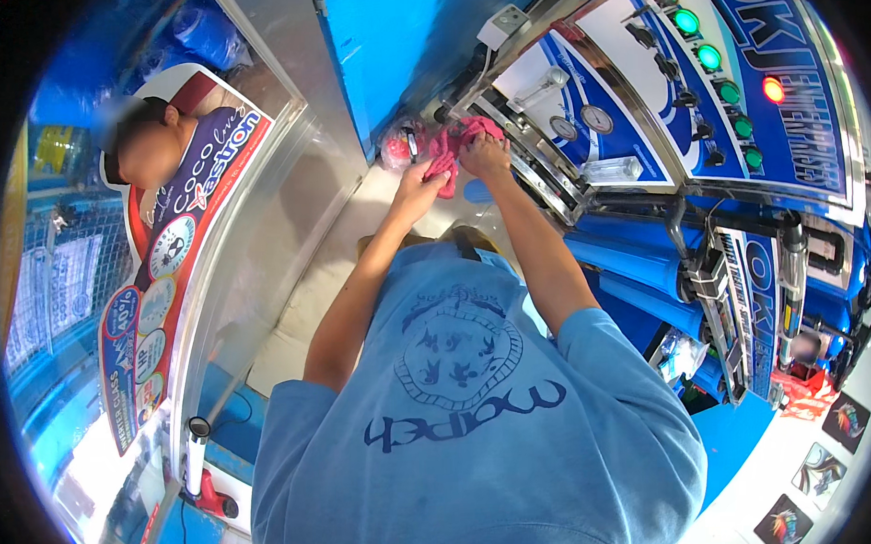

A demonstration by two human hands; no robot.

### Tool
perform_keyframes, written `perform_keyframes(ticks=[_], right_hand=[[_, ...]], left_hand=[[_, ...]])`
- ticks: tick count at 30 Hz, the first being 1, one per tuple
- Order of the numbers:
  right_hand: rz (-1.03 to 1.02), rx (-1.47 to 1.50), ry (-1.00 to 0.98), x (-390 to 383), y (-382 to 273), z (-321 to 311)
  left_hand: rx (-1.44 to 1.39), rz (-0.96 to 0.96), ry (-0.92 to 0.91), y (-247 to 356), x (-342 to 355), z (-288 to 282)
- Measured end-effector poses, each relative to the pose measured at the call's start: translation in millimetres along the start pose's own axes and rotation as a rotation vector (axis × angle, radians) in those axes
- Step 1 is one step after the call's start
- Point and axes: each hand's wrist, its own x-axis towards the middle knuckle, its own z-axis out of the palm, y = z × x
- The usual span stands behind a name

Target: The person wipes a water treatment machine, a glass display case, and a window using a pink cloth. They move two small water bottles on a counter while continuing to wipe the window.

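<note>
My left hand (419,191) grips one end of a bunched pink cloth (443,162), its fingers closed. The rest of the cloth lies under my right hand (486,156), whose fingers are curled over it beside the lower metal frame of the panel machine (537,163). A slim dark and silver item (412,142) shows just above my left hand; whether that hand holds it too I cannot make out. Close behind is a clear plastic bag (393,147) with something red in it.
The machine carries green and red indicator lights (709,57), a round gauge (597,120) and blue filter housings (627,256). A glass-fronted case with a printed poster (180,223) stands on my left. Blue wall (375,53) rises ahead; a white socket box (504,25) hangs near the machine's top.
</note>
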Motion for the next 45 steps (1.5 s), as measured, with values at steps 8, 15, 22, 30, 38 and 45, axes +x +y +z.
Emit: perform_keyframes(ticks=[8, 15, 22, 30, 38, 45], right_hand=[[0.073, 0.014, 0.025, -39.0, 76.0, 15.4], [0.157, 0.022, 0.095, -91.8, 128.0, 29.4], [-0.303, 0.046, 0.242, -59.3, 65.1, 27.9], [-0.229, 1.963, -0.249, -56.4, 34.0, -13.1], [-0.007, 2.127, -0.483, -114.9, 96.3, -33.8], [-0.045, 2.312, -0.676, -129.0, 119.3, -19.2]], left_hand=[[0.082, -0.099, -0.362, 12.6, 6.8, 22.0], [0.253, -0.079, -0.608, 15.8, -12.9, 38.4], [0.216, -0.070, -0.300, 61.5, -52.8, 27.5], [0.423, 0.059, -0.049, 135.8, -73.1, 61.9], [0.352, 0.158, 0.141, 165.7, -82.9, 101.2], [0.094, 0.310, 0.224, 180.6, -96.2, 130.3]])
